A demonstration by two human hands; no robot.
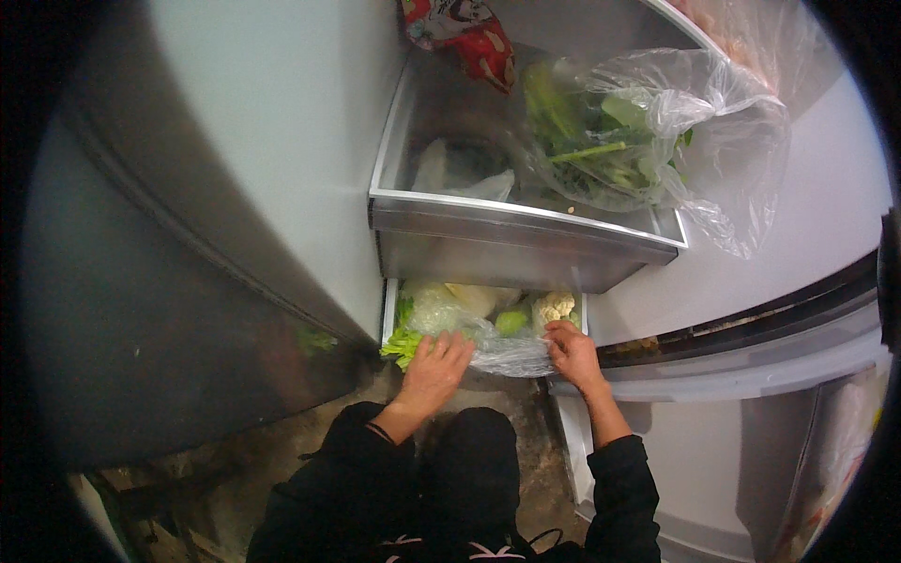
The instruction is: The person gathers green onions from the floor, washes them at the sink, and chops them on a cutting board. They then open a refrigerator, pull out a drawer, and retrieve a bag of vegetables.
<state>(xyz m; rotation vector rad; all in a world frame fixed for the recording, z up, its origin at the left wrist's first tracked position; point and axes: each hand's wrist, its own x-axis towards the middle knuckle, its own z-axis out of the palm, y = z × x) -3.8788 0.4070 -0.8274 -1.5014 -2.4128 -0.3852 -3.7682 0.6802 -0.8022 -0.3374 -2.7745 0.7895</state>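
Low in front of me, a refrigerator drawer [388, 302] is pulled out, full of vegetables. My left hand [438, 366] lies over light green leafy stalks [402, 345] and the edge of a clear plastic bag [510, 355], its fingertips partly hidden. At the drawer's right end, the curled fingers of my right hand [574, 352] pinch the same bag. A cauliflower [555, 307] sits just beyond that hand. Between the hands are a round green vegetable [512, 322] and, farther back, a pale vegetable [482, 297] under plastic.
An upper drawer [521, 211] juts out above, overhanging the lower one. It holds bagged leafy greens [598, 141] and a red package [486, 53]. The refrigerator door [690, 450] stands open at right; a dark panel [176, 338] rises at left.
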